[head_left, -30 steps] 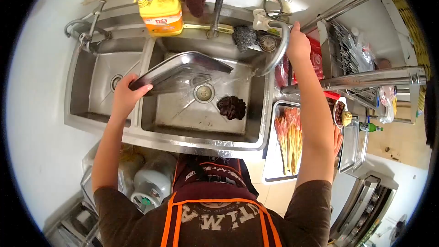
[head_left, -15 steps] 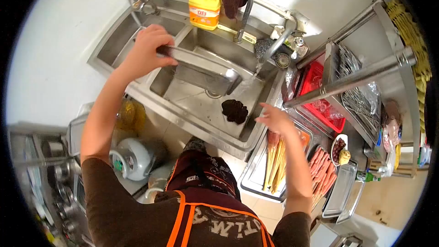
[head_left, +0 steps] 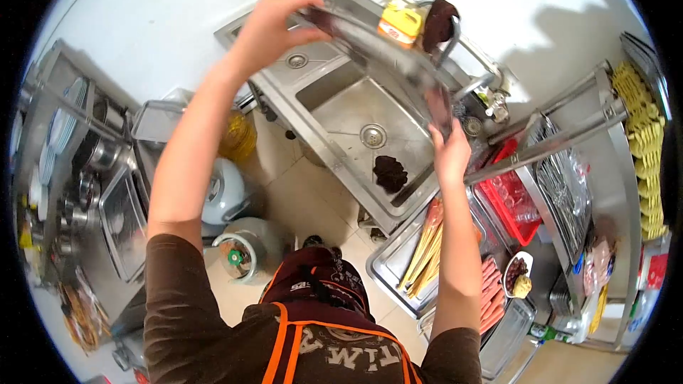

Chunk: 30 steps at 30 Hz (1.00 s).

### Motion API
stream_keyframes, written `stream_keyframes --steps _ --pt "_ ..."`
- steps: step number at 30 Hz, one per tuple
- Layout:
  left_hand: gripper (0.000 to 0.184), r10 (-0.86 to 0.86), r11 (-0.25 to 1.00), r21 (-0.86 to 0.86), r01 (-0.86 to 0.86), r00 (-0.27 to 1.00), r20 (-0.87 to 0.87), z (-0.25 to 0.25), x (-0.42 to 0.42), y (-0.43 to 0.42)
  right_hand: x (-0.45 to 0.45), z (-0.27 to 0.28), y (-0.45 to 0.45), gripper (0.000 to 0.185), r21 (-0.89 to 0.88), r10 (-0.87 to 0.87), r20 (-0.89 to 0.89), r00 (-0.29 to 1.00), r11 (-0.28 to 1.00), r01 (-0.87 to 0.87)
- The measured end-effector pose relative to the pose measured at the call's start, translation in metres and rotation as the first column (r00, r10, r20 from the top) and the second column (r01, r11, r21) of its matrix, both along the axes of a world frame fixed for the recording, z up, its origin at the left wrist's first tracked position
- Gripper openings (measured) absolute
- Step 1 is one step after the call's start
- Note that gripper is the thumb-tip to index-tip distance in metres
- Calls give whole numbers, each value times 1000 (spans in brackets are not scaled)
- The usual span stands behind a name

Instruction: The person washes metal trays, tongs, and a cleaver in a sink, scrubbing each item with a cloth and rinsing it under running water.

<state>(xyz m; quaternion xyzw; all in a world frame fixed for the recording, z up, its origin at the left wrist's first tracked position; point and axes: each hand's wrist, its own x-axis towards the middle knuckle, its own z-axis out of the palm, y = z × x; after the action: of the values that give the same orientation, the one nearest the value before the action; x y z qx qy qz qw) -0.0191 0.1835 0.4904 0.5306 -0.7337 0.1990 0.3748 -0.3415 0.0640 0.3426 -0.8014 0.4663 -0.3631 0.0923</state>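
The right hand [head_left: 450,156] has been brought up to the metal tray [head_left: 384,55], which half a second ago was held by the left hand [head_left: 281,20] alone, lower over the sink [head_left: 341,108]. The tray is now held tilted between both hands above the sink, its surface blurred. Its far left end is pinched between the thumb and fingers of the left hand, and its right end is gripped by the narrowed thumb and fingers of the right. In the larger basin, a dark crumpled cloth [head_left: 390,174] is seen lying near the drain [head_left: 372,136], on the side nearer the person. Behind the tray, a yellow jug [head_left: 400,23] is set on the sink's back ledge, and a dark brown cloth [head_left: 440,23] is draped over the faucet [head_left: 452,44] beside it. To the right of the sink, thin wooden sticks [head_left: 423,256] are laid in a shallow tray [head_left: 382,268], with skewered sausages [head_left: 491,297] placed just beyond the right forearm. Near them, a white bowl [head_left: 509,286] is filled with dark round pieces and a yellow one. A red basket [head_left: 514,203] is placed farther back, beside the shelf where metal skewers [head_left: 560,181] are piled.
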Motion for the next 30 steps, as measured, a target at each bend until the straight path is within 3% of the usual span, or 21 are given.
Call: stream_keyframes --steps 1,3,5,7,8,10,12,14,15,16,17,18,19,20,22,24,25,26,27,28,30 --pt "37 -16 991 127 41 981 -194 -17 -1 8 -1 -9 8 37 0 26 -9 1000 1000 -26" --pt "45 284 903 313 -295 955 82 -84 10 11 -9 -41 20 37 105 43 -305 951 994 -12" --pt "47 348 790 501 -353 931 107 -115 10 26 -19 -54 24 40 160 122 -380 917 985 -64" --pt "43 364 892 312 -327 929 -68 -108 -2 45 -24 -48 24 42 100 195 -293 936 980 -173" --pt "42 357 926 170 -336 927 -115 -100 -8 55 -21 -34 32 40 33 115 -306 945 993 -110" --pt "39 283 955 129 -266 950 -133 -96 -15 68 -25 -30 37 27 -56 60 -262 963 995 -77" --pt "37 381 859 365 -359 924 13 -131 -15 69 -35 -50 35 26 -96 195 -442 876 960 -262" --pt "38 460 833 390 -393 883 -92 -165 -7 86 -29 -48 49 22 -214 219 -335 916 929 -301" --pt "39 479 850 349 -394 854 -202 -165 -7 102 -29 -47 51 19 -20 252 -331 909 961 -274" --pt "40 474 870 308 -384 824 -311 -167 -10 119 -23 -35 63 16 -11 344 -327 880 930 -367" --pt "56 437 899 246 -362 781 -447 -176 -10 135 -10 -20 79 12 -47 401 -325 856 898 -438" --pt "56 462 887 248 -389 766 -448 -186 -12 152 6 -10 96 10 -85 456 -326 828 858 -506" --pt "67 288 950 176 -259 501 -816 -193 -15 170 22 -5 113 12 -101 493 -327 806 830 -548" --pt "79 49 985 28 -169 117 -992 -202 -21 188 38 -1 129 16 -123 523 -325 788 802 -584" --pt "86 -258 931 -227 286 73 -963 -235 -55 230 76 -9 161 12 -180 582 -345 737 729 -660" --pt "63 134 975 62 216 -338 -932 -205 -114 267 125 -12 208 17 -305 637 -327 698 628 -716" --pt "63 123 981 63 184 -338 -933 -196 -119 273 148 -16 231 17 -298 709 -290 643 571 -765" --pt "53 -149 989 -132 -70 -513 -845 -187 -120 272 168 -33 251 15 -248 713 -323 623 571 -783" --pt "43 -432 899 -274 -342 -592 -680 -183 -118 275 188 -35 279 15 -257 755 -317 574 514 -818" --pt "43 -449 889 -278 -363 -578 -682 -184 -109 289 207 -35 309 18 -235 774 -329 541 488 -841" --pt "27 -528 728 -123 -675 -437 -728 -189 -78 331 241 -41 358 28 -199 854 -333 401 352 -915"
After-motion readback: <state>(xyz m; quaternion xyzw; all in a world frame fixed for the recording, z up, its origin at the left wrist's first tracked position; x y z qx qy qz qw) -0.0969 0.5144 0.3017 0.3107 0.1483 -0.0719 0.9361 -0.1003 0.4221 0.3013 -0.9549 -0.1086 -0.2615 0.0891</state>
